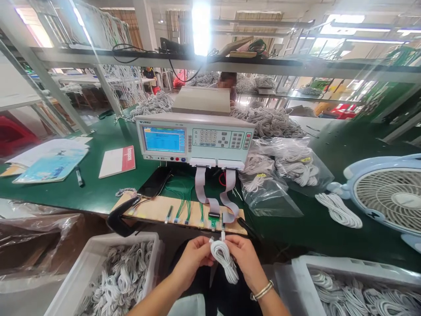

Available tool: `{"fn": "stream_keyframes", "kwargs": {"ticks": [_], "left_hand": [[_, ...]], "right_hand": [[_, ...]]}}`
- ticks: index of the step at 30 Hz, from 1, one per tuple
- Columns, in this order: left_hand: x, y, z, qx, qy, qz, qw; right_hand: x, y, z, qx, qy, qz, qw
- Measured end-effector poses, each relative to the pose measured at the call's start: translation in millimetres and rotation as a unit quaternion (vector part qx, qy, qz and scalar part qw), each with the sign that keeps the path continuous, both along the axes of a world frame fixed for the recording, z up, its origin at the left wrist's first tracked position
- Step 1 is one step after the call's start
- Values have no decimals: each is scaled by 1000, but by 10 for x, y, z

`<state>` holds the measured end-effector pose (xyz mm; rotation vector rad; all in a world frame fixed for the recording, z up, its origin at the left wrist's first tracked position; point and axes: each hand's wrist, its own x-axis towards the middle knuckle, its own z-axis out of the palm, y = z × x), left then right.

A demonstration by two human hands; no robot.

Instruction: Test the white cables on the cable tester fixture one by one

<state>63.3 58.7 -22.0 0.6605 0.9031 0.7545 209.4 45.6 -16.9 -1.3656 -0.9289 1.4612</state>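
Observation:
A coiled white cable (225, 260) hangs between my two hands, just in front of the wooden board (148, 210). My left hand (199, 252) is closed, pinching one of its plug ends. With closed fingers, my right hand (239, 248) grips the other plug (223, 236), which points up at a connector on the board's front edge; whether it is seated cannot be made out. Beside that spot a small green circuit board (213, 221) sits on the wood. Grey ribbon cables (229, 195) run from there up to a tester (195, 138) with a lit blue screen.
White bins of coiled cables flank me, one at left (151, 239) and one at right (297, 263). A blue fan (391, 193), a loose cable coil (338, 210) and bagged cables (272, 193) occupy the right. A black clamp (120, 219) grips the board's left end. Another person (226, 85) sits behind the tester.

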Motion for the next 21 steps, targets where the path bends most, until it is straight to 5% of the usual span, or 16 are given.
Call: {"fn": "stream_keyframes", "kwargs": {"ticks": [4, 15, 21], "left_hand": [[-1, 68, -6, -23, 4, 13, 1000], [210, -6, -88, -14, -47, 142, 989], [157, 44, -73, -27, -32, 91, 995]], "right_hand": [[-83, -30, -51, 10, 59, -53, 997], [76, -147, -7, 45, -50, -25, 997], [48, -161, -47, 49, -21, -39, 998]]}}
